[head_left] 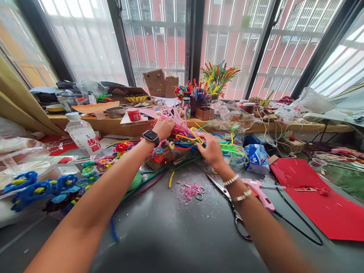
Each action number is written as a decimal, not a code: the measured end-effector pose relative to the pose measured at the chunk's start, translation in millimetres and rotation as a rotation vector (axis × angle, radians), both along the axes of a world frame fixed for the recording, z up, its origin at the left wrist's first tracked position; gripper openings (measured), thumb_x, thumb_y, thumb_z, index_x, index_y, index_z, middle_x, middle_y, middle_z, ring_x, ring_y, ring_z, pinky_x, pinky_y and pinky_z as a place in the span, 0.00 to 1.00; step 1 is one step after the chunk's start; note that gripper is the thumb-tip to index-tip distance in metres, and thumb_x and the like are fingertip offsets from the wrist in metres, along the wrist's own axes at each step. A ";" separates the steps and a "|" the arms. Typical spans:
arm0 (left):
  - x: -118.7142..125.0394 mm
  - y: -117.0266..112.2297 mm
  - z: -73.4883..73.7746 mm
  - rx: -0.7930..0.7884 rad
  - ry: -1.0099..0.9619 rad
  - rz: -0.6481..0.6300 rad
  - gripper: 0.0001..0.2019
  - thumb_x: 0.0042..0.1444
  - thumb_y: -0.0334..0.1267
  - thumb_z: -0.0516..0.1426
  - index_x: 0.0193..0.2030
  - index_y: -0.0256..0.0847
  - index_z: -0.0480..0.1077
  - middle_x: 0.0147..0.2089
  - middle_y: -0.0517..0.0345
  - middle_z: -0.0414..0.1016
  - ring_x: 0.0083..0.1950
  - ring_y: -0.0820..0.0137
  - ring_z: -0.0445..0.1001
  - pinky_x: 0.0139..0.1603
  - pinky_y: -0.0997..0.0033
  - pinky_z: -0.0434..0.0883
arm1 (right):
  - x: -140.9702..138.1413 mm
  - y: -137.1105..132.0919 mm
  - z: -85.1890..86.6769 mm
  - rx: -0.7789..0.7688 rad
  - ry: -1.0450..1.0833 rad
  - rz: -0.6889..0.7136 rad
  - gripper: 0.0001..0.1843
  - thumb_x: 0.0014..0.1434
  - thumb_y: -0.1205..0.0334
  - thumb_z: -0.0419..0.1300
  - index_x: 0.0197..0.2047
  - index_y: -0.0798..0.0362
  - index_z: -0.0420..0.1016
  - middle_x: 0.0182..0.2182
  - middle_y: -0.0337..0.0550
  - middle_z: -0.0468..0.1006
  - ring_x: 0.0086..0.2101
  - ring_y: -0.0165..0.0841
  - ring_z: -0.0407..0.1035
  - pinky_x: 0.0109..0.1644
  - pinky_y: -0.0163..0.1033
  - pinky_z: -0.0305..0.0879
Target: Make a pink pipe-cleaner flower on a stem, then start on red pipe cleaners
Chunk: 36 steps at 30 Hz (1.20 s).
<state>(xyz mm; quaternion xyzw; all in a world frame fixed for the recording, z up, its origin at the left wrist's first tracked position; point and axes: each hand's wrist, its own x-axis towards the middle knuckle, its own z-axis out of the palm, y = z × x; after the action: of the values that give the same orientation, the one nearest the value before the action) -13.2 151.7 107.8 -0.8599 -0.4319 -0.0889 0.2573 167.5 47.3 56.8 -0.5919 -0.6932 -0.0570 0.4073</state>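
My left hand (165, 128), a black watch on its wrist, is closed on a bundle of pink pipe cleaners (183, 127) at the back of the table. To its right, my right hand (212, 149) has its fingers curled into a pile of coloured pipe cleaners (230, 147), mostly yellow, blue and green; its fingertips are partly hidden among the stems. Small scissors (199, 192) lie on pink fluff clippings (186, 192) in front. Beneath my right forearm are large scissors (227, 195) and a pink glue gun (261, 193).
Blue pipe-cleaner flowers (42, 187) and a plastic bottle (82, 134) stand at left. A blue tissue pack (257, 157) and red sheet (318, 197) are at right, with the glue gun's black cord (301, 223) looping between. Jars and colourful stems (196, 93) crowd the windowsill.
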 end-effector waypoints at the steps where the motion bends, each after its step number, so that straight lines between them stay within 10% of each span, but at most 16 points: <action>1: -1.0 0.8 -0.5 -0.001 -0.007 -0.003 0.15 0.47 0.25 0.45 0.40 0.35 0.66 0.41 0.44 0.72 0.45 0.59 0.69 0.42 0.59 0.60 | -1.2 16.3 5.8 -0.047 -0.059 0.017 0.13 0.53 0.66 0.52 0.42 0.58 0.70 0.41 0.50 0.73 0.42 0.36 0.66 0.46 0.38 0.58; 8: -5.6 6.5 -1.1 -0.015 -0.063 -0.039 0.16 0.48 0.25 0.46 0.44 0.38 0.63 0.40 0.48 0.74 0.43 0.62 0.71 0.42 0.63 0.61 | -36.9 76.5 29.1 -0.093 -0.190 0.130 0.12 0.55 0.62 0.51 0.38 0.53 0.74 0.36 0.45 0.76 0.39 0.33 0.68 0.42 0.33 0.59; 24: -2.7 -3.1 -10.3 0.103 -0.186 -0.128 0.16 0.53 0.27 0.42 0.49 0.33 0.59 0.41 0.45 0.71 0.44 0.63 0.69 0.45 0.65 0.61 | -74.5 94.1 24.2 -0.107 -0.255 -0.111 0.16 0.59 0.70 0.40 0.44 0.57 0.65 0.39 0.51 0.72 0.37 0.35 0.69 0.37 0.36 0.64; 36: -3.8 -6.5 -25.9 0.224 -0.579 0.341 0.25 0.45 0.37 0.51 0.52 0.31 0.55 0.56 0.36 0.55 0.55 0.50 0.55 0.48 0.55 0.56 | -74.6 96.9 20.3 -0.096 -0.286 -0.121 0.12 0.56 0.69 0.47 0.43 0.63 0.62 0.41 0.56 0.69 0.37 0.36 0.69 0.37 0.36 0.65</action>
<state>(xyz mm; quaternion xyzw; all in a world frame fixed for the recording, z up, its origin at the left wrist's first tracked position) -17.0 145.2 81.9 -0.6810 -0.6117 -0.3316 0.2281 92.9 144.2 77.2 -0.6373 -0.7090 -0.1319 0.2717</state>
